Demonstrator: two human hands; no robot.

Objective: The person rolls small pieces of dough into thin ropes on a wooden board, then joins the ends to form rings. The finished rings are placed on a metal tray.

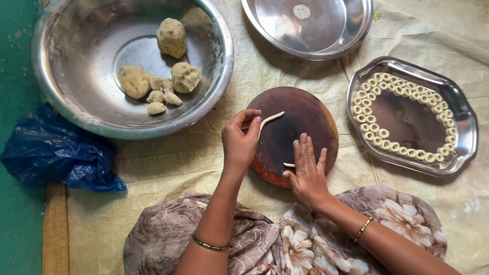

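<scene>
On the round wooden board [300, 122] my left hand [239, 142] pinches one end of a thin dough strip [269, 119]; my right hand [307, 170] lies flat, fingers together, rolling a small dough piece [289, 165]. Pulling too hard may tear the strip. Beside the board, a tray [461, 117] of dough rings [383, 133] rests on pale floor cloth [168, 163].

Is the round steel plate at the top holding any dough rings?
No. The round steel plate is bare apart from one pale spot; the dough rings line the rim of the oblong tray on the right.
</scene>
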